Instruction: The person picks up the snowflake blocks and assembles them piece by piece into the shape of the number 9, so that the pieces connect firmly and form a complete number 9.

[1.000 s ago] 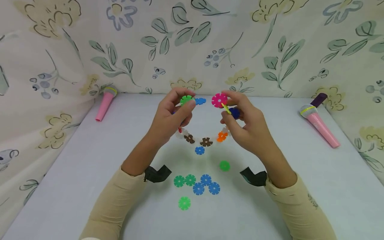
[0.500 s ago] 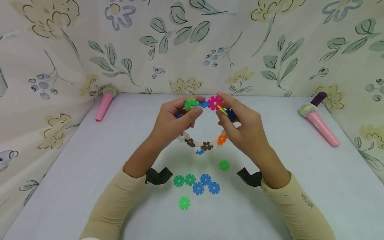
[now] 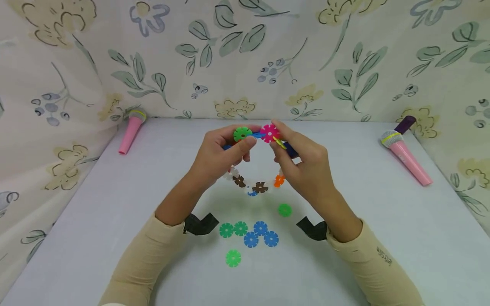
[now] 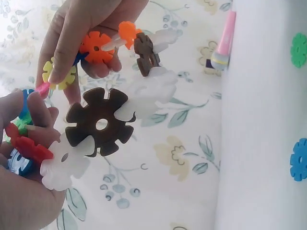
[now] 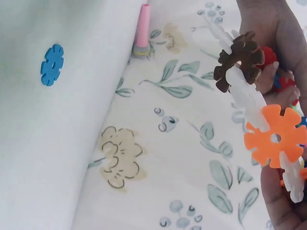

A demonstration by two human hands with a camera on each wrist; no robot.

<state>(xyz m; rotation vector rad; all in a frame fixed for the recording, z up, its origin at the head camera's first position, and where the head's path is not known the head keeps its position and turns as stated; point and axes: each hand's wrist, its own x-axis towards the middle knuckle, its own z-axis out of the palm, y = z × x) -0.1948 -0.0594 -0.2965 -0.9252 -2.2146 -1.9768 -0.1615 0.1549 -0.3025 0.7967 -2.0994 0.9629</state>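
Observation:
A chain of interlocking snowflake discs (image 3: 260, 187) hangs in a loop between both hands above the table. My left hand (image 3: 214, 158) pinches its left end near a green disc (image 3: 242, 134) and a blue disc (image 3: 257, 135) seen nearly edge-on. My right hand (image 3: 306, 161) grips the right end by a pink disc (image 3: 269, 133), a yellow disc (image 3: 280, 142) and a dark blue disc (image 3: 290, 150). The blue and pink discs meet; whether their slots interlock I cannot tell. Lower along the loop, the left wrist view shows a brown disc (image 4: 100, 123) joined to white ones; the right wrist view shows an orange disc (image 5: 276, 137).
Loose green discs (image 3: 233, 258) and blue discs (image 3: 251, 239) lie on the white table nearer the person; another blue disc (image 3: 252, 193) lies behind the chain. Pink toy microphones stand apart at the left (image 3: 132, 131) and right (image 3: 406, 157). A floral cloth (image 3: 245, 63) borders the back.
My right hand has moved left, bringing the pink disc from a gap up to the blue disc. My left hand has shifted slightly right and down. The loose discs have stayed put.

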